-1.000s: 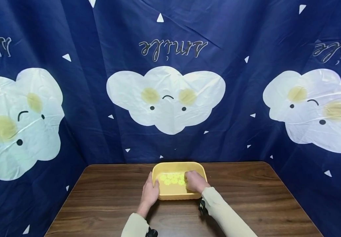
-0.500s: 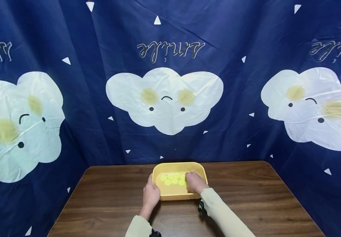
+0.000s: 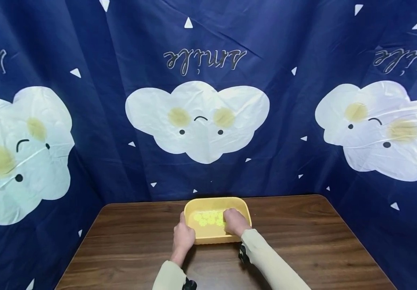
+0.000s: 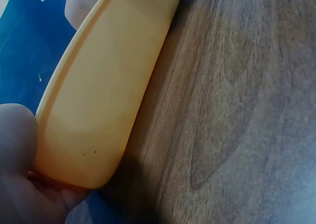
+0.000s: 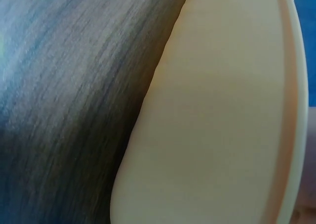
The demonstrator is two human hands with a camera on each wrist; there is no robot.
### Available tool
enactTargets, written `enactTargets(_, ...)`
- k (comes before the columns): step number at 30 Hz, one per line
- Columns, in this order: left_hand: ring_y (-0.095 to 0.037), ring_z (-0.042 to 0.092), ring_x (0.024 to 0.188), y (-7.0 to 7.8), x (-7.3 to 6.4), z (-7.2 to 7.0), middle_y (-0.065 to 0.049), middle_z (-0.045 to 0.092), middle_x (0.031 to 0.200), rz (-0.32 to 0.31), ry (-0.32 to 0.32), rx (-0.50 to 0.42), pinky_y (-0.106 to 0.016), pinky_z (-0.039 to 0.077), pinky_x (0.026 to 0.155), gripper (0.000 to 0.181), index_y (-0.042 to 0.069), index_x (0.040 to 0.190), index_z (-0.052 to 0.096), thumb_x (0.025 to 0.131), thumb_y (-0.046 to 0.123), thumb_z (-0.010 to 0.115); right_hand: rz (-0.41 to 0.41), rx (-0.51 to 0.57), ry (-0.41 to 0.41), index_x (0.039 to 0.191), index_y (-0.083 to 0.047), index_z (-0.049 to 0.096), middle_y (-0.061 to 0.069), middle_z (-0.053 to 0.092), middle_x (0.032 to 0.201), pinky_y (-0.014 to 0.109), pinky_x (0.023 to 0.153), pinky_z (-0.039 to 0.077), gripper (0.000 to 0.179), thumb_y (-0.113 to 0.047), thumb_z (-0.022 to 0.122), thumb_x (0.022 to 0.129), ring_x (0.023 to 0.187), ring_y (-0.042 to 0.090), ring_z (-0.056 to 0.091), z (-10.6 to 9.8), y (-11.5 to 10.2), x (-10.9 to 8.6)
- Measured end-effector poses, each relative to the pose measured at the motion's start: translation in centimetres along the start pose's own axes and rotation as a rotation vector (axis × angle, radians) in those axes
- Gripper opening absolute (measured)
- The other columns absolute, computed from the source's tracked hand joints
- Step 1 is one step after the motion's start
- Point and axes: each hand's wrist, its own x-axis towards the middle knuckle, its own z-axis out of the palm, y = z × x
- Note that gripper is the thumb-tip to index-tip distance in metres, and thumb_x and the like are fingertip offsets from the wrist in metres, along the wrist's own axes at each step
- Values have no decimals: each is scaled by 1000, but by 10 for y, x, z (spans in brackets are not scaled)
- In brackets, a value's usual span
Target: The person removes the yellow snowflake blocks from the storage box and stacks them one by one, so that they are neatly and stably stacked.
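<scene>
A yellow plastic tray (image 3: 208,240) with rounded corners and raised walls sits near the far edge of the table. Several bright yellow flower-shaped pieces (image 3: 208,219) lie on its floor. My left hand (image 3: 184,237) grips the tray's left end, thumb at the rim; in the left wrist view the thumb and fingers curl round the corner of the tray (image 4: 98,95). Inside the right part of the tray is my right hand (image 3: 236,222), fingers bent downward beside the pieces. Its fingertips are hidden, so whether it pinches a piece does not show. The right wrist view mostly shows the tray's outer wall (image 5: 212,110).
Dark brown wood grain covers the table (image 3: 128,245). Behind and on both sides hangs a blue curtain (image 3: 208,177) with white clouds, and the table's back edge meets it. Black wrist cameras (image 3: 243,254) sit under the sleeves.
The left thumb has shifted from inside the tray's rim toward its near left corner. The right hand stays in nearly the same spot in the tray. The head view drifts slightly.
</scene>
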Motion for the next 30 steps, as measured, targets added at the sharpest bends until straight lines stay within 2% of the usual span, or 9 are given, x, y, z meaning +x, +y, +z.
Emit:
enactTargets(7, -41, 68, 105, 6, 1, -2, -35, 64, 125, -38, -27, 8, -54, 57, 85, 73, -8, 153, 34, 82, -7, 52, 24, 50, 28, 69, -7, 59, -1, 51, 67, 28, 56, 40, 27, 6, 81, 64, 62, 14, 44, -2, 1, -2)
enactTargets(13, -41, 68, 104, 6, 0, 0, -33, 65, 123, -58, -21, 24, -54, 56, 83, 72, -5, 152, 36, 81, -7, 52, 16, 93, 31, 73, -5, 62, -1, 54, 67, 29, 56, 41, 20, 6, 78, 70, 62, 15, 46, 0, 5, -3)
enactTargets(17, -42, 69, 100, 6, -1, 1, -33, 66, 119, -56, -14, 30, -54, 56, 81, 71, -4, 150, 37, 81, -6, 53, -13, 153, 92, 75, -6, 62, -1, 56, 68, 27, 57, 43, 17, 5, 75, 75, 62, 13, 49, -5, 9, -5)
enactTargets(20, -42, 70, 100, 6, -1, 2, -34, 66, 119, -52, -6, 33, -54, 57, 81, 71, -4, 150, 37, 81, -7, 53, -11, 238, 168, 78, -7, 64, -2, 61, 69, 25, 59, 46, 15, 2, 76, 76, 64, 10, 53, -17, 13, -5)
enactTargets(25, -42, 69, 100, 5, -1, 2, -34, 66, 120, -46, 6, 28, -55, 56, 81, 72, -4, 150, 37, 80, -7, 53, 74, 376, 285, 89, -6, 71, -3, 68, 73, 27, 67, 51, 12, -5, 79, 80, 68, 8, 60, -50, 26, -3)
enactTargets(30, -42, 69, 99, 5, -1, 3, -34, 66, 120, -48, 7, 23, -55, 56, 80, 72, -4, 151, 37, 80, -7, 53, 157, 407, 359, 88, -7, 73, -1, 70, 75, 27, 71, 51, 9, -6, 79, 82, 71, 10, 62, -74, 53, -10)
